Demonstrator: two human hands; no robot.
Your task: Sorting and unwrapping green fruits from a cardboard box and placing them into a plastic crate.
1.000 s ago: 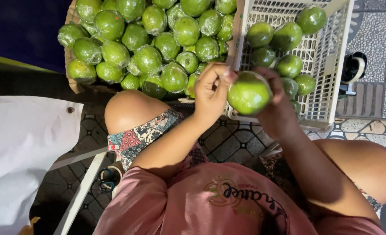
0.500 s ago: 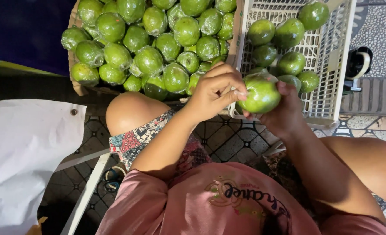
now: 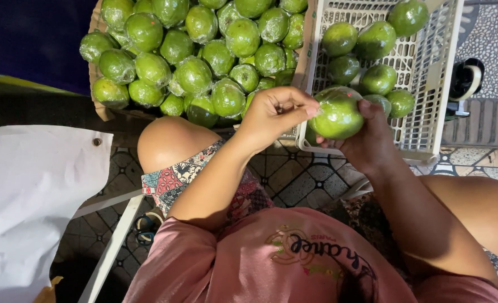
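The right hand (image 3: 366, 137) cups a wrapped green fruit (image 3: 338, 115) at the near edge of the white basket (image 3: 439, 84), while the left hand (image 3: 274, 112) pinches its film. The left fingertips have slid onto the fruit's left side since before; the pile (image 3: 193, 62) lies far left.

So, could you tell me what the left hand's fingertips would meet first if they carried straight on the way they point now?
The left hand points right, so it would meet the wrapped green fruit that the right hand holds; its fingertips already seem to touch it.
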